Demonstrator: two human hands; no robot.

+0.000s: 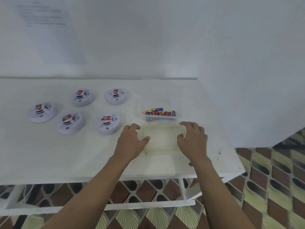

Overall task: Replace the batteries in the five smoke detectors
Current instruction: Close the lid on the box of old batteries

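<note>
On the matte white tabletop (66,159), the left hand (130,142) and right hand (193,141) grip the short edges of a translucent rectangular plastic lid (162,139). Five round white smoke detectors (108,123) lie to its left; cylindrical batteries (159,111) fill a clear tub (160,118) behind.

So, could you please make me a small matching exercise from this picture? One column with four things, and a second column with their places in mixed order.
Things
1. smoke detectors
2. batteries
3. sheet of paper
4. clear container with a greenish rim

Places
A. on the wall, upper left
B. between the left hand and the right hand
C. in the small clear box, farther from the person
D. spread over the left part of the table

Pairs: 1-D, 2-C, 3-A, 4-B
</note>
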